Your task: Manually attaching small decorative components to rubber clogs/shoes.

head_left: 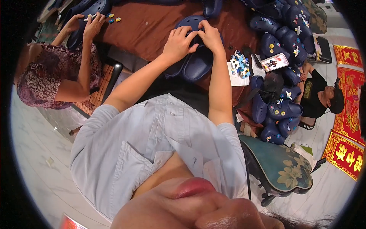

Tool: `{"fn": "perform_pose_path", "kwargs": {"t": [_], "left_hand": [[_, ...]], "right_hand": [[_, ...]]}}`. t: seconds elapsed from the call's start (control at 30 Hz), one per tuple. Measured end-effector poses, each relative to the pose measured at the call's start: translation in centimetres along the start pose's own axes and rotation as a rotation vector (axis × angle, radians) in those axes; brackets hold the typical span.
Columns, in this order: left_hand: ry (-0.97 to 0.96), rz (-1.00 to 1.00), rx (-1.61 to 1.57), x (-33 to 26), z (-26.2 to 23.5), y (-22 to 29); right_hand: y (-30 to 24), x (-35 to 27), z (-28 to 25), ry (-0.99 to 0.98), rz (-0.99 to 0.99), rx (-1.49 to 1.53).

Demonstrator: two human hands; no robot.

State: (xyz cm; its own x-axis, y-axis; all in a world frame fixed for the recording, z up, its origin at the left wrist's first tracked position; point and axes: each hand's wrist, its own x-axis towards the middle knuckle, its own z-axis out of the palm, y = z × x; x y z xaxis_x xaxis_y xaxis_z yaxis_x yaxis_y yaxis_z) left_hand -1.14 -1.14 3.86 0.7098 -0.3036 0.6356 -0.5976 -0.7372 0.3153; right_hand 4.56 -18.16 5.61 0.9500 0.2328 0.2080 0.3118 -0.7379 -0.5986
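Note:
A pair of navy foam clogs [198, 65] lies on the brown-covered table in front of me, toes pointing away. My left hand [178, 45] is bent over the upper of one clog, its fingertips on the foam and its thumb sticking out toward the right. From the other side, my right hand [210, 38] grips the same upper with curled fingers close to the left fingertips. Whether something small sits between the fingertips is hidden. To the right of my right forearm, a pile of small blue, white and yellow shoe charms [240, 65] rests on white paper.
Navy clogs with charms [284, 108] are heaped along the table's right side, near a lit phone [274, 62]. At left, a co-worker's hands [88, 27] handle another clog beside loose charms [114, 19]. A person in black [318, 93] sits at right, beyond a green floral chair [280, 166].

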Motion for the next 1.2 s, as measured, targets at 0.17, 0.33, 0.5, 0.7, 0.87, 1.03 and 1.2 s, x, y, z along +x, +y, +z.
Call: {"fn": "perform_pose_path", "kwargs": {"t": [0.17,0.33,0.5,0.7,0.87,1.03,1.2], "left_hand": [[0.015,0.004,0.004,-0.1,0.2,0.1],[0.051,0.007,0.008,-0.2,0.7,-0.1],[0.065,0.005,0.038,-0.1,1.1,-0.4],[0.092,0.008,0.058,-0.1,1.5,-0.7],[0.091,0.018,0.045,0.2,1.5,-0.3],[0.067,-0.019,0.048,-0.5,1.3,-0.4],[0.078,-0.012,0.025,-0.7,0.4,-0.5]], "right_hand": [[1.3,0.3,-0.6,-0.016,-0.079,0.211],[1.6,0.7,-1.4,-0.145,0.050,0.298],[0.9,0.9,-1.5,-0.124,-0.069,0.131],[0.8,0.5,0.4,0.098,-0.098,0.090],[2.1,1.4,0.6,0.157,0.274,0.521],[2.0,0.5,-0.2,0.123,0.349,0.895],[3.8,-5.2,-4.5,0.333,0.287,0.698]]}}
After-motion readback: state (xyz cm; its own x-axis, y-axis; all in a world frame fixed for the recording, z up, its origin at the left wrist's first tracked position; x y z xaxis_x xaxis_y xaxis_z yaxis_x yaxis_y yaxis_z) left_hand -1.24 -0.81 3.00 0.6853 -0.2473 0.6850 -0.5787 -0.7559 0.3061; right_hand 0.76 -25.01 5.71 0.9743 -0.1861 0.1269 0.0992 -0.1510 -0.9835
